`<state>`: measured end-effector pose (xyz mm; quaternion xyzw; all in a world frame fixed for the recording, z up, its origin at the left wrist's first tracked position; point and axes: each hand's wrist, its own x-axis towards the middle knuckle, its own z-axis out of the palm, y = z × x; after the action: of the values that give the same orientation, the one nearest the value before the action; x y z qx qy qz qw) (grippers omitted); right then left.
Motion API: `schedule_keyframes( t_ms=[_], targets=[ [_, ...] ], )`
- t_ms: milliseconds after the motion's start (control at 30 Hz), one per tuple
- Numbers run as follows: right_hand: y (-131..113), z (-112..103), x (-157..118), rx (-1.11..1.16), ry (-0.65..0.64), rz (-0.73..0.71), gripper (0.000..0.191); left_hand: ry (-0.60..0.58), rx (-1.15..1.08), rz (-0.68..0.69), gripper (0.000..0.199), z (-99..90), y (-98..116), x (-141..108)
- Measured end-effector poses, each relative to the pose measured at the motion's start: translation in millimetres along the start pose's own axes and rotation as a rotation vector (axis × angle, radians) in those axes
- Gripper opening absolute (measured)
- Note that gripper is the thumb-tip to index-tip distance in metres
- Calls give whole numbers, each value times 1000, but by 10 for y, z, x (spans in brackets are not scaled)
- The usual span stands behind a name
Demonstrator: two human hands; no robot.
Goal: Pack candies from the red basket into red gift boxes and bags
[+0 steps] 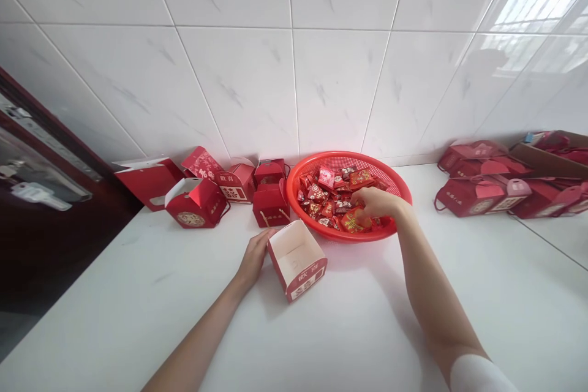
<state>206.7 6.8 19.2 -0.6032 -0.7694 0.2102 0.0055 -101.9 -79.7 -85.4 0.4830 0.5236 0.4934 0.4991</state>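
An open-topped red gift box [296, 257] with a white inside stands on the white table, holding no sweets. My left hand [255, 255] grips its left side, with some fingertips hidden behind the box. Behind it to the right, a red plastic basket [402, 196] holds many wrapped candies [316, 192] in red, pink and brown. My right hand [374, 205] reaches over the basket's right rim into the candies, fingers bent down and closed on a red-and-gold wrapped candy [353, 220]. Parts of these fingers are hidden among the wrappers.
Several red gift boxes [197, 203] stand along the tiled wall to the left, one with its top open. More closed boxes [475, 196] are grouped at the right, beside a brown carton [533, 156]. A dark door with keys [41, 195] borders the table's left edge.
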Motion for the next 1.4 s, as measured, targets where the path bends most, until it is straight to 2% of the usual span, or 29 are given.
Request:
schedule_keyframes(
  t_ms=[167, 300, 400, 533, 633, 700, 833, 967, 1067, 1233, 1400],
  targets=[
    [-19, 33, 32, 103, 56, -90, 19, -11, 20, -17, 32, -19, -31, 4],
    [28, 42, 86, 202, 234, -178, 5, -34, 9, -14, 29, -64, -88, 26],
    [78, 63, 125, 276, 384, -191, 5, -48, 14, -19, 28, -74, -113, 29],
    [84, 84, 134, 324, 463, -206, 8, -23, 19, -30, 29, -53, -88, -3],
    [55, 107, 115, 318, 468, -191, 7, 18, 42, -55, 33, -38, -40, -30],
    [53, 135, 119, 330, 428, -161, 5, 21, 74, -67, 37, -34, -35, -31],
    [67, 181, 155, 309, 381, -150, 4, 17, 40, -74, 42, -62, -130, -7],
    [60, 198, 169, 295, 390, -133, 2, 63, 2, -112, 43, -111, -263, -6],
    [74, 215, 179, 322, 402, -123, 2, 95, -7, -139, 43, -118, -274, -11],
    [104, 221, 186, 329, 454, -174, 7, -15, 38, -76, 41, -71, -92, -18],
    [93, 179, 172, 318, 403, -191, 9, -49, 33, -57, 39, -22, -24, -32]
  ],
)
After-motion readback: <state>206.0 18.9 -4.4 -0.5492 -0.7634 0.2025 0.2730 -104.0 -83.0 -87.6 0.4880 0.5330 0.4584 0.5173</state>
